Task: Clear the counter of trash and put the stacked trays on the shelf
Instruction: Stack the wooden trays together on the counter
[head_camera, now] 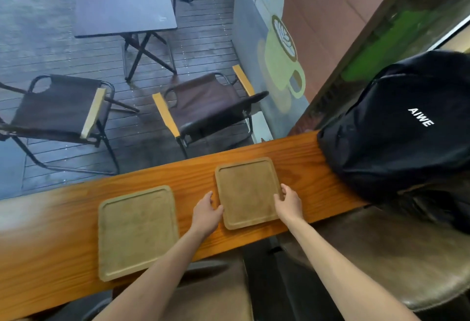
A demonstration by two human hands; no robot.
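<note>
Two square wooden trays are lying flat on the long orange-brown counter (300, 158), apart from each other and not stacked. The left tray (137, 231) is sitting untouched near the counter's front edge. Just right of it, the person's left hand (206, 212) is pressing its fingers against the left rim of the right tray (248, 192). The right hand (288, 203) is gripping that same tray's right rim, thumb lying on top, so the tray is being held between both hands while resting on the wood. Farther right, a black backpack (404, 127) is sitting on the counter's end, well apart from the trays.
</note>
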